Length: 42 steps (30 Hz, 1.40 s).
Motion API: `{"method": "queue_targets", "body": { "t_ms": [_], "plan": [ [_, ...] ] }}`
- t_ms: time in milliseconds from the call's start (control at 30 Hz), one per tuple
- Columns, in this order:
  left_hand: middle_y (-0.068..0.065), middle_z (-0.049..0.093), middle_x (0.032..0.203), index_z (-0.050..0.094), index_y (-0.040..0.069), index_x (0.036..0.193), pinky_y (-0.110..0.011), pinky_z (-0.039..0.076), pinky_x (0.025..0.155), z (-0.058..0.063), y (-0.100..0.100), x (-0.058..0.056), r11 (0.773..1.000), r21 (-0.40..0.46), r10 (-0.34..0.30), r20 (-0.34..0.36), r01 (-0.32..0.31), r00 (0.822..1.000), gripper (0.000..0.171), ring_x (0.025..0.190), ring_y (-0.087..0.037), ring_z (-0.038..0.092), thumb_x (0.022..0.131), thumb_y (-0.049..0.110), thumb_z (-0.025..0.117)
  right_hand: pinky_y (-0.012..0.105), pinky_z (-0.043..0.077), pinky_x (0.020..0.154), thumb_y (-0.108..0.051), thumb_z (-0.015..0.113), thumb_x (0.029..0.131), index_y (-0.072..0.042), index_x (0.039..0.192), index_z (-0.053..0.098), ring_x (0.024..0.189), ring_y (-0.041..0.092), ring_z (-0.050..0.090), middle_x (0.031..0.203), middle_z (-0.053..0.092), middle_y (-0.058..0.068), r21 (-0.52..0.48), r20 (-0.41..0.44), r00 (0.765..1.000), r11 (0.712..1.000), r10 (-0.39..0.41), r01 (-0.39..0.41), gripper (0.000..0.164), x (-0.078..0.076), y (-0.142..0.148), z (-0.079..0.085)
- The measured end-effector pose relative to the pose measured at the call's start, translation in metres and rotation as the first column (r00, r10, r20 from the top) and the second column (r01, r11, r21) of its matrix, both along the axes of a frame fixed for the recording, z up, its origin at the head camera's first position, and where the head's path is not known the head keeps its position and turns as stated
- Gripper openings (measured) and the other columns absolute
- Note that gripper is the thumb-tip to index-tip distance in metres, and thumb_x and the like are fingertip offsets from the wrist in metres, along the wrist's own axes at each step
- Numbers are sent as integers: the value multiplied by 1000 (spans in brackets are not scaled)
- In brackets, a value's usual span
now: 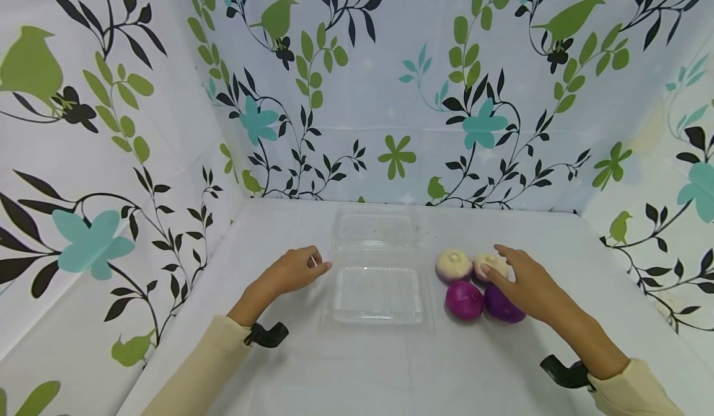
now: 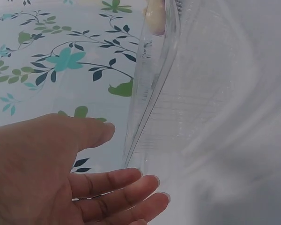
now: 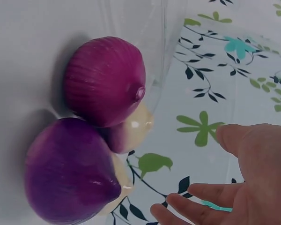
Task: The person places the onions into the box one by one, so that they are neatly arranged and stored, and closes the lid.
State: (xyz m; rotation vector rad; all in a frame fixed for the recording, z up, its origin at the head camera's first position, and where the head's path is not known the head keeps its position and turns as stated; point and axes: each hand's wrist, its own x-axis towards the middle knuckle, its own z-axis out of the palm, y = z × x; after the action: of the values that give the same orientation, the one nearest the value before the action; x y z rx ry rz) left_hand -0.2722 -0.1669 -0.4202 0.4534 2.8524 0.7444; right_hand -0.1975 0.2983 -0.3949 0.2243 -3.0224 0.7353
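A clear plastic clamshell container [image 1: 379, 292] lies opened out on the white table, its lid half toward the back. My left hand [image 1: 292, 270] hovers by its left side, fingers relaxed and holding nothing; in the left wrist view the hand [image 2: 89, 173] is apart from the container wall [image 2: 152, 101]. To the container's right sit a magenta onion [image 1: 464, 300], a darker purple onion [image 1: 504, 305] and two pale round bulbs [image 1: 453, 265] with a purplish tint. My right hand [image 1: 524, 283] is above the right-hand pair, partly covering them in the head view; its fingers [image 3: 203, 206] are spread and grip nothing.
White cloth covers the table [image 1: 357, 372]. A patterned curtain [image 1: 346, 155] with leaves, birds and flowers hangs behind it and along both sides. Dark wrist mounts [image 1: 268, 335] stick out at each of my cuffs.
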Motion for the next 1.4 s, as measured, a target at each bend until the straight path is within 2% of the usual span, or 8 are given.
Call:
{"method": "queue_targets", "body": {
  "t_ms": [133,300,533,933,1200,1400],
  "plan": [
    [-5,67,91,67,8,107,-36,51,69,-6,0,-1,1000,12,-15,12,15,1000,37,78,-18,60,105,44,62,70,50,98,-47,56,109,6,153,43,128,55,55,144,51,36,0,-20,1000,1000,-6,6,70,5,7,-8],
    [-3,65,85,67,9,101,-35,49,68,-9,-1,0,1000,18,-16,-7,16,1000,33,76,-18,58,105,41,63,67,53,94,-48,54,109,7,151,46,127,54,56,142,52,35,-5,-7,1000,1000,-20,20,69,9,14,-15],
    [-2,64,83,67,9,98,-34,48,67,-9,-1,-1,999,25,-26,-13,26,1000,32,74,-17,57,105,40,63,67,54,91,-45,59,108,7,150,46,126,56,57,141,54,36,-13,-14,1000,1000,-28,27,68,17,25,-20],
    [-2,64,82,66,10,98,-33,47,64,-12,2,0,1000,13,-16,4,16,1000,31,72,-17,57,105,40,63,66,54,92,-48,67,103,5,152,44,122,57,60,142,56,35,-74,6,1000,997,-21,21,76,30,44,-37],
    [-2,64,82,66,10,100,-33,47,64,-14,1,0,1000,8,-16,6,16,1000,32,72,-17,57,105,41,63,63,54,98,-49,72,99,6,153,43,127,53,58,147,53,34,-104,31,999,994,-20,23,83,36,54,-47],
    [-2,65,83,67,11,101,-34,47,64,-14,2,0,1000,10,-9,16,9,1000,32,72,-17,57,105,42,63,64,53,99,-48,77,95,6,154,41,128,52,58,146,54,33,-127,49,999,992,-1,7,88,38,60,-57]
  ]
}}
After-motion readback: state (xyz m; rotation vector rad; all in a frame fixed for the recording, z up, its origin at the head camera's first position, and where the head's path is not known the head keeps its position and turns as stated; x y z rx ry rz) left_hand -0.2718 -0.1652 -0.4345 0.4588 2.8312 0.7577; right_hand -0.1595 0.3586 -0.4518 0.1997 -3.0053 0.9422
